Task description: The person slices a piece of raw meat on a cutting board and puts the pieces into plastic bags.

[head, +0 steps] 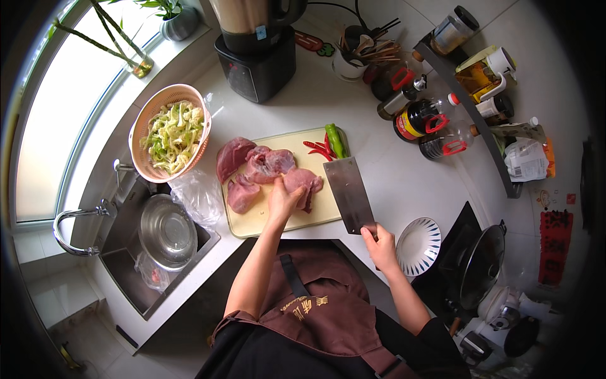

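Observation:
Several pieces of raw meat lie on a cream cutting board (265, 226). My left hand (283, 201) grips the near edge of the right-hand meat piece (303, 181), its fingertips partly hidden by the meat. A larger dark-pink chunk (235, 155) and a smaller chunk (243, 195) rest at the board's left side. In my right hand (380, 246) is the handle of a Chinese cleaver (349, 192). Its broad blade is held at the board's right edge, apart from the meat. Red chillies (322, 148) and a green pepper (334, 141) sit at the board's far right corner.
A pink colander (204, 137) of cut cauliflower stands by the sink (120, 265), which holds a metal basin (168, 232). Plastic bags (196, 196) touch the board's left. A blender (255, 61) stands behind; bottles (416, 121) and a patterned plate (418, 246) are right, near a lidded pan (483, 265).

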`<state>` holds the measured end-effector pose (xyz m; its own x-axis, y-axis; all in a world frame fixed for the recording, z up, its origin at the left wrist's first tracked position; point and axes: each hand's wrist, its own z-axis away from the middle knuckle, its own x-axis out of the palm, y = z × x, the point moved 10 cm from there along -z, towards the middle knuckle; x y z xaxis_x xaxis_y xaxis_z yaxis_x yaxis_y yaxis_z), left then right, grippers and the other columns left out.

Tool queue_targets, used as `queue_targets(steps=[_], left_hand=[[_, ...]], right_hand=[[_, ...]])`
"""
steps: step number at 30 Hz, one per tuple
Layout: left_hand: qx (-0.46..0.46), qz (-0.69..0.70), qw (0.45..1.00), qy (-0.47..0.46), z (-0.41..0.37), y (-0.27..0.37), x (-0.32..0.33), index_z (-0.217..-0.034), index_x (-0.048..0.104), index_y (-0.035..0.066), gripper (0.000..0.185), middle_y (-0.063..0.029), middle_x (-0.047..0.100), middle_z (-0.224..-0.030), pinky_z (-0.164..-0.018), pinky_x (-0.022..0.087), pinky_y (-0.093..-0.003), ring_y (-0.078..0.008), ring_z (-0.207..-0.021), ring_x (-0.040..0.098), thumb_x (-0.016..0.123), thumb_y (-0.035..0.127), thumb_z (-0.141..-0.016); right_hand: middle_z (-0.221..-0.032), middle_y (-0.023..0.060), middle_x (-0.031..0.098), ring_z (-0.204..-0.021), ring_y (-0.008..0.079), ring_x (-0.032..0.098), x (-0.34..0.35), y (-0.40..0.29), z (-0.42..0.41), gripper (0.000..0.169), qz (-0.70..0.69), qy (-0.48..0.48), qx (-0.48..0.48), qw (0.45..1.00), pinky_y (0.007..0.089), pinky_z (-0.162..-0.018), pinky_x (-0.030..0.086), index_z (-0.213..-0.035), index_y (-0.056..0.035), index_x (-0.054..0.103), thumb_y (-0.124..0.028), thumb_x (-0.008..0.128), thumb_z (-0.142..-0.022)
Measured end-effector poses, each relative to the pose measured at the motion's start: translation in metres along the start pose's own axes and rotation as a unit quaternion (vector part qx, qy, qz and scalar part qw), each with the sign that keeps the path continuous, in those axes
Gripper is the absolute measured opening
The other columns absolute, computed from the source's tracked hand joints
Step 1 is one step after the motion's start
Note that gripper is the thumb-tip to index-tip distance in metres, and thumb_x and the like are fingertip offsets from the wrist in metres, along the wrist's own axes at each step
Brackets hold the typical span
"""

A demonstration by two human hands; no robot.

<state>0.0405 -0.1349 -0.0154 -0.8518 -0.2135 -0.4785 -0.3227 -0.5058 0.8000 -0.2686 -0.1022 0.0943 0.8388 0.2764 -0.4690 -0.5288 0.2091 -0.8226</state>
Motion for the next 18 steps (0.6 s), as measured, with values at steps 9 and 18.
queue_targets(steps=[9,18], left_hand=[[-0.093,0.393,0.888,-0.220,0.019,-0.006,0.041,-0.129,0.058,-0.005,0.048,-0.0143,0.069,-0.113,-0.085,0.057,-0.0332,-0.0197,-0.097,0.068,0.070,0.008,-0.085],[0.064,-0.019,0.994,0.081,0.047,-0.028,-0.052,-0.122,0.058,-0.002,0.044,-0.0168,0.062,-0.106,-0.081,0.053,-0.0384,-0.0286,-0.090,0.064,0.075,0.016,-0.085]], right_hand=[[-0.066,0.0091,0.065,-0.057,0.0116,0.058,0.002,0.006,0.010,0.022,0.010,0.006,-0.003,1.000,0.0308,-0.055,0.047,-0.093,0.0041,0.064,-0.017,0.064,-0.096],[-0.073,0.0141,0.065,-0.060,0.0305,0.063,0.002,-0.036,-0.004,0.016,0.132,0.006,-0.136,0.982,0.0392,-0.054,0.047,-0.088,-0.0005,0.057,-0.014,0.064,-0.095]])
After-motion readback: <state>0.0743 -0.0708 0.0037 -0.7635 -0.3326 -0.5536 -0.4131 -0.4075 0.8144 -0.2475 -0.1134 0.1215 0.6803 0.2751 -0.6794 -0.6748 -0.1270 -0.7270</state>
